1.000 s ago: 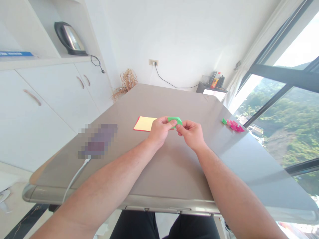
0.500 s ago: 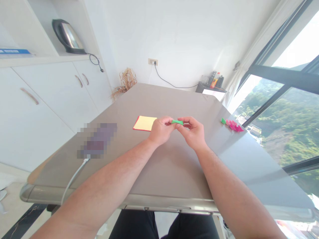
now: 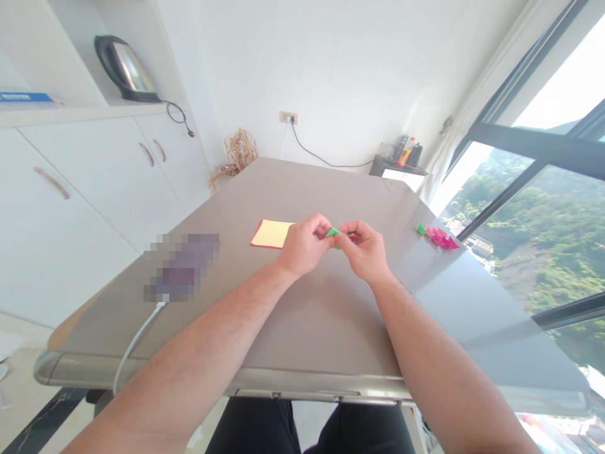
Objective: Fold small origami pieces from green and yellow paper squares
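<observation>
A small folded piece of green paper (image 3: 333,232) is pinched between both hands above the middle of the table. My left hand (image 3: 305,246) grips its left side, fingers closed. On the other side, my right hand (image 3: 366,249) is closed on it with thumb and fingertips, which cover much of the paper. Just left of my left hand lies a stack of yellow paper squares (image 3: 271,233) with a red edge underneath, its right part hidden by that hand. Toward the right table edge sit several small folded pink papers (image 3: 443,239) and a folded green one (image 3: 421,229).
The grey table (image 3: 326,334) stretches to the white wall. A blurred-out dark device (image 3: 182,268) with a white cable (image 3: 137,340) lies at the left. A kettle (image 3: 126,69) stands on the cabinet shelf. Bottles (image 3: 406,152) stand beyond the far right corner, near the window.
The green paper has turned from lying level to tilted, with a bit now showing below the fingers. My hands shifted slightly around it. The whole view has moved a little.
</observation>
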{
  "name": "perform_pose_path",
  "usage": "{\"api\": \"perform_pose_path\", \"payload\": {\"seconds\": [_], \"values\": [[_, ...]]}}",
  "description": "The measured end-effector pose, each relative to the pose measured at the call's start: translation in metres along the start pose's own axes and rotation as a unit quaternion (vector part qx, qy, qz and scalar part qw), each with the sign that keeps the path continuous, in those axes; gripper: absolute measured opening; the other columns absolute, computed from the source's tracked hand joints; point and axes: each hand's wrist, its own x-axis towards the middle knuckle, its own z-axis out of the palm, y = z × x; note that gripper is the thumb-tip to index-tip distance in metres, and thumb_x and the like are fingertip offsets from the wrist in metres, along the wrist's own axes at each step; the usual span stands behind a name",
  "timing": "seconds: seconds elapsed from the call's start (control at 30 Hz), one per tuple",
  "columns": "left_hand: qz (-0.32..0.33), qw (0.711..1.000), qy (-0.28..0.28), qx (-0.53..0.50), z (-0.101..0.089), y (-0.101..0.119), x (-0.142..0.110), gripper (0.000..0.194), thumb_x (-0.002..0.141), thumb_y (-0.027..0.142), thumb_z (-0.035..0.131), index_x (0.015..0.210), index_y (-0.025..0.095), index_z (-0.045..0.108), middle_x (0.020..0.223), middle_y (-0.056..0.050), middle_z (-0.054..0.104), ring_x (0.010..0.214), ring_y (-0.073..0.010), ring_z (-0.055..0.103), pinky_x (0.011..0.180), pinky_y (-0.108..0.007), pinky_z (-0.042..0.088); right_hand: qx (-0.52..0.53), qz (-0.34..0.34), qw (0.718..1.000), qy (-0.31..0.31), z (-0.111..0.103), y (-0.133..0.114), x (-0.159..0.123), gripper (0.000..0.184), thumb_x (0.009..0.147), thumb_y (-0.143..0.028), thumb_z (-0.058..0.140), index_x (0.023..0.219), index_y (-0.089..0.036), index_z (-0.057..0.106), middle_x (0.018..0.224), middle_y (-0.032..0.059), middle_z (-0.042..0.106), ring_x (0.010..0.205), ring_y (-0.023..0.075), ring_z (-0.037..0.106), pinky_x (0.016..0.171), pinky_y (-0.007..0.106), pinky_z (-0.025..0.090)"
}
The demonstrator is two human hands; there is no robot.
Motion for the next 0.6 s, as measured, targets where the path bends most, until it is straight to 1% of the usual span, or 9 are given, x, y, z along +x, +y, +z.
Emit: {"api": "perform_pose_path", "payload": {"seconds": [0.1, 0.23, 0.4, 0.6], "values": [[-0.001, 1.000, -0.006, -0.010, 0.0003, -0.0001, 0.0002, 0.025, 0.069, 0.033, 0.084, 0.075, 0.022, 0.062, 0.070, 0.003, 0.064, 0.067, -0.0136, 0.054, 0.065, -0.027, 0.041, 0.013, 0.017, 1.000, -0.006, 0.0005, 0.0000, -0.0007, 0.017, 0.080, -0.038, 0.067, 0.083, -0.020, 0.066, 0.079, 0.0016, 0.070, 0.073, 0.0160, 0.066, 0.067, 0.030, 0.053], [-0.009, 0.999, -0.023, -0.034, 0.0003, -0.0015, 0.0006, 0.028, 0.068, 0.033, 0.085, 0.076, 0.022, 0.061, 0.072, 0.002, 0.065, 0.067, -0.0136, 0.055, 0.066, -0.027, 0.043, 0.038, 0.026, 0.999, -0.016, -0.0009, -0.0030, -0.0010, 0.018, 0.079, -0.038, 0.068, 0.081, -0.020, 0.065, 0.072, 0.0002, 0.068, 0.066, 0.0148, 0.064, 0.062, 0.028, 0.051], [-0.003, 0.998, -0.043, -0.040, 0.0001, 0.0000, -0.0002, 0.028, 0.068, 0.033, 0.084, 0.078, 0.023, 0.060, 0.070, 0.003, 0.064, 0.064, -0.0131, 0.055, 0.064, -0.027, 0.043, 0.065, 0.038, 0.997, -0.030, -0.0026, -0.0089, -0.0009, 0.020, 0.077, -0.039, 0.070, 0.077, -0.020, 0.066, 0.066, 0.0007, 0.068, 0.063, 0.0152, 0.063, 0.062, 0.029, 0.052], [-0.005, 0.998, -0.056, -0.036, 0.0000, 0.0006, -0.0007, 0.028, 0.070, 0.031, 0.083, 0.079, 0.023, 0.058, 0.069, 0.003, 0.063, 0.064, -0.0134, 0.056, 0.064, -0.027, 0.043, 0.091, 0.027, 0.995, -0.013, -0.0008, -0.0069, -0.0016, 0.020, 0.077, -0.039, 0.071, 0.074, -0.020, 0.067, 0.064, 0.0012, 0.068, 0.063, 0.0156, 0.064, 0.062, 0.030, 0.053]]}}
